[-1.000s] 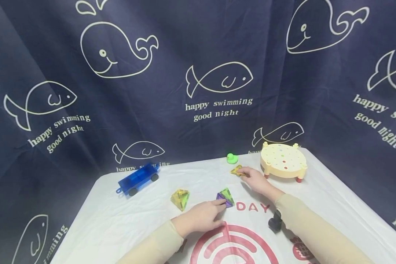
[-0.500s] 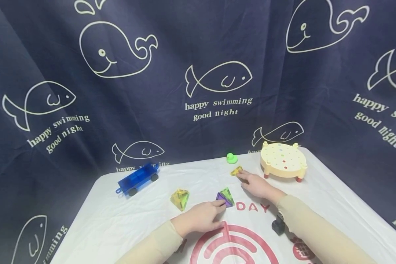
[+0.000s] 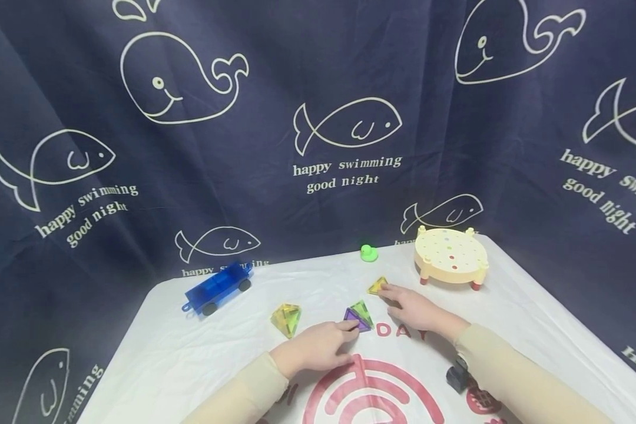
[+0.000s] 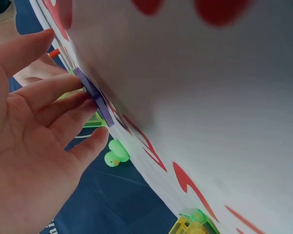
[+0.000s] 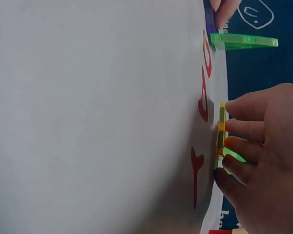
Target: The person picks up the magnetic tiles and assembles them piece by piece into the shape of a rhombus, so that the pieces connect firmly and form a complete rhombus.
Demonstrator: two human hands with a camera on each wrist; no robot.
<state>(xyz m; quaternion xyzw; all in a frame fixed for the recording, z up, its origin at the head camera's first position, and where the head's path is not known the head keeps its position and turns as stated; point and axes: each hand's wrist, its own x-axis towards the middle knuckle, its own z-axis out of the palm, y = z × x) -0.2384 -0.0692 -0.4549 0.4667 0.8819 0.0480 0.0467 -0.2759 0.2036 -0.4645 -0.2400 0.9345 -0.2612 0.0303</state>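
In the head view my left hand [image 3: 318,346] rests its fingertips on a purple triangular magnetic tile [image 3: 357,321] lying flat on the white tablecloth. A green triangular tile [image 3: 361,312] stands at its far edge; the right wrist view shows this green tile [image 5: 246,41] upright. The left wrist view shows extended fingers touching the purple tile [image 4: 95,97], the thumb apart from it. To the right, my right hand [image 3: 414,307] touches a yellow triangular tile [image 3: 377,286] with outstretched fingers. In the right wrist view the yellow tile [image 5: 221,130] lies flat beneath the fingertips.
A yellow-green tile piece [image 3: 286,320] sits left of the left hand. Farther back stand a blue toy wagon [image 3: 218,288], a green toy duck [image 3: 368,253] and a cream round toy table [image 3: 450,256]. Behind them hangs a dark blue curtain [image 3: 275,70].
The right hand has drawn the yellow tile nearer, away from the duck and towards the purple and green tiles. The left hand stays on the purple tile. The head view has shifted slightly.
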